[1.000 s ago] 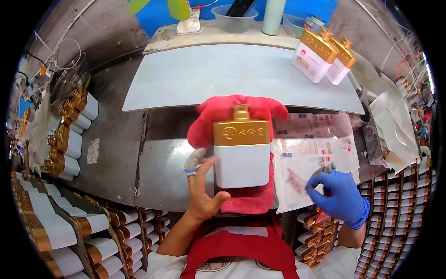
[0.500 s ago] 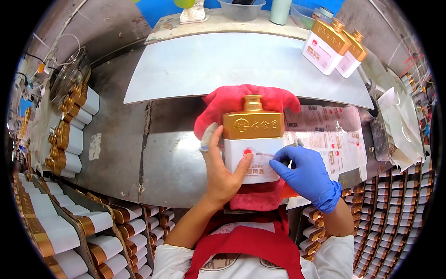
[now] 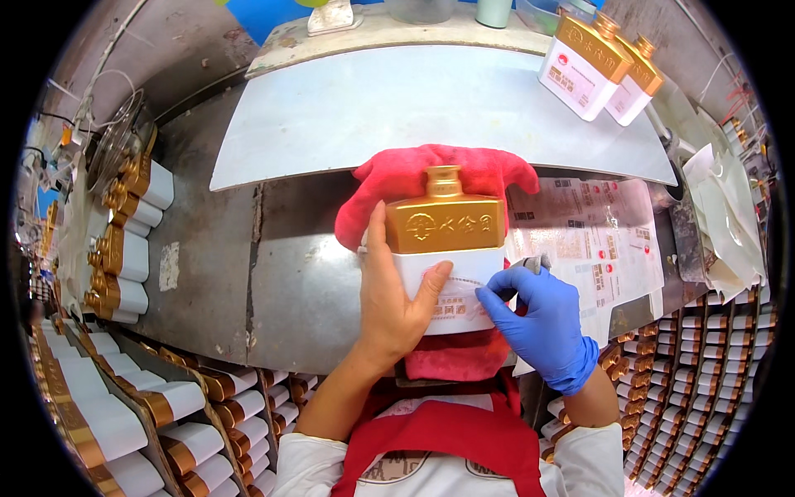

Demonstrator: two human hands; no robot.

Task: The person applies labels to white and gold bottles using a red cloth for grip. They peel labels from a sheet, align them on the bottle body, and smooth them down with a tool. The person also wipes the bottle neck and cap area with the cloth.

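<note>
A flat bottle (image 3: pixel 406 267) with a gold shoulder and neck and a white body leans on a red towel (image 3: pixel 364 203), its front facing me. My bare left hand (image 3: pixel 396 319) wraps its left side, with the thumb pressed on the white front over a red round mark. A thin clear film (image 3: pixel 465 287) lies across the printed front. My right hand (image 3: pixel 538 319), in a blue glove, pinches the film's right edge between thumb and forefinger. Something small and grey (image 3: pixel 537 263) shows behind the gloved fingers; I cannot tell what it is.
Printed label sheets (image 3: pixel 592 248) lie right of the towel. Two similar bottles (image 3: pixel 582 70) stand on the white board (image 3: pixel 348 116) at the far right. More bottles (image 3: pixel 124 257) line the left side. Racks of bottles (image 3: pixel 687 373) fill both lower sides.
The bottle's upper part has shifted slightly left, and my left thumb now covers more of the red mark. The gloved hand keeps its pinch at the film's right edge.
</note>
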